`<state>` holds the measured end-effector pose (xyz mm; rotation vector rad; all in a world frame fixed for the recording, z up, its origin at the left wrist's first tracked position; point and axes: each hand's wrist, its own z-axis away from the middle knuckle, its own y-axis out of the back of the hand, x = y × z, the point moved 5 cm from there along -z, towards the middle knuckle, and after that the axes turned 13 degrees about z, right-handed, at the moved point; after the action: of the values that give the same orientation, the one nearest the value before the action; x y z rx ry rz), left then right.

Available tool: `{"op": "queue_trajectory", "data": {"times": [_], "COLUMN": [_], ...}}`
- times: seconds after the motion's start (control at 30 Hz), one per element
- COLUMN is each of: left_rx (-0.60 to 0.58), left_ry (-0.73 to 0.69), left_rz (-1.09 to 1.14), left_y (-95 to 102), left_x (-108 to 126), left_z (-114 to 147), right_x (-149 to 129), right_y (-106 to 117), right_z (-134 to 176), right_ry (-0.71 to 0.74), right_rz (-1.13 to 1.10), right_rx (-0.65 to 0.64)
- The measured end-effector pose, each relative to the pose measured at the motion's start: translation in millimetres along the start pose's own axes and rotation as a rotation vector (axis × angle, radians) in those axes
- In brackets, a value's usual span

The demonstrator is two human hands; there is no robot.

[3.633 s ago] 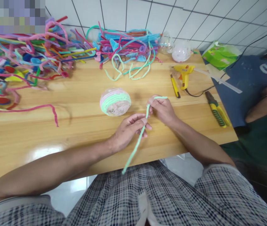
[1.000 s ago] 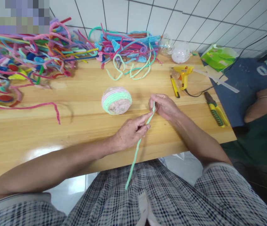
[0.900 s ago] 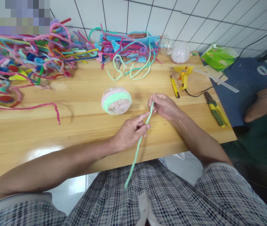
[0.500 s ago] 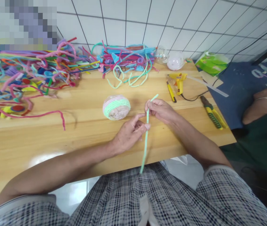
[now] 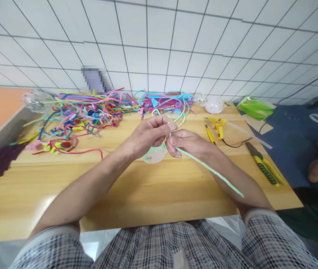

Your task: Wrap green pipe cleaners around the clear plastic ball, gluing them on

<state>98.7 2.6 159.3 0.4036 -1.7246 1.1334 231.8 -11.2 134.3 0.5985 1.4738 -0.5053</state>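
Observation:
A light green pipe cleaner [image 5: 210,169] runs out of my right hand [image 5: 185,142] and slants down across my right forearm. That hand is closed on it, thumb against fingers. My left hand [image 5: 154,134] pinches the pipe cleaner's upper end, close beside the right fingertips. Below and behind my hands rests a ball wrapped in green [image 5: 155,154] on the table. My left hand covers most of the ball's upper part.
Tangled colourful pipe cleaners [image 5: 88,112] lie along the back left. A yellow glue gun [image 5: 219,127], a yellow cutter knife [image 5: 210,134] and yellow-green pliers [image 5: 264,164] lie at the right. Clear plastic balls [image 5: 214,105] stand by the tiled wall. A person sits beyond the right edge.
My left hand has risen from the pipe cleaner's middle to its upper end. The free length has swung from hanging straight down to slanting right. The camera view has tilted up.

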Motion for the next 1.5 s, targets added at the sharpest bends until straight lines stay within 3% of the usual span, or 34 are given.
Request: {"op": "queue_trajectory", "data": {"times": [0.27,0.5,0.63,0.77,0.97,1.03,1.17,1.3,1.4,1.5], "left_rx": [0.222,0.061,0.046,0.154,0.425,0.408,0.197,0.08,0.075,0.142], "left_ry": [-0.291,-0.213,-0.223,-0.304,-0.474,-0.437,-0.256,-0.221,-0.237,-0.3], "left_rz": [0.061,0.115,0.116,0.08,-0.085,-0.054,0.047,0.046,0.006,-0.028], "left_y": [44.4,56.5,63.1,72.7,77.3,77.0,76.4,75.8,73.0,71.4], "left_x": [33.3,26.5,20.7,16.3,9.4,4.4,-5.2,-6.8,-8.2,-7.7], "left_z": [-30.0,-40.6,-44.4,-47.7,-42.5,-44.5,-52.8,-54.0,-53.5,-52.5], "right_x": [-20.0,-11.9,0.3,2.2,-0.6,1.0,5.5,11.4,16.1,18.7], "right_y": [21.8,25.5,26.4,23.4,23.0,23.2,26.7,28.0,23.9,22.7], "right_z": [-20.1,-21.2,-25.7,-27.8,-18.8,-19.2,-24.5,-30.0,-33.5,-33.5], "right_ry": [0.088,0.043,-0.005,0.006,0.017,0.015,-0.009,-0.053,-0.06,-0.049], "right_rz": [0.147,0.154,0.056,0.108,0.41,0.396,0.183,-0.016,-0.126,-0.105], "right_rx": [0.367,0.385,0.377,0.417,0.702,0.694,0.605,0.542,0.472,0.501]}}
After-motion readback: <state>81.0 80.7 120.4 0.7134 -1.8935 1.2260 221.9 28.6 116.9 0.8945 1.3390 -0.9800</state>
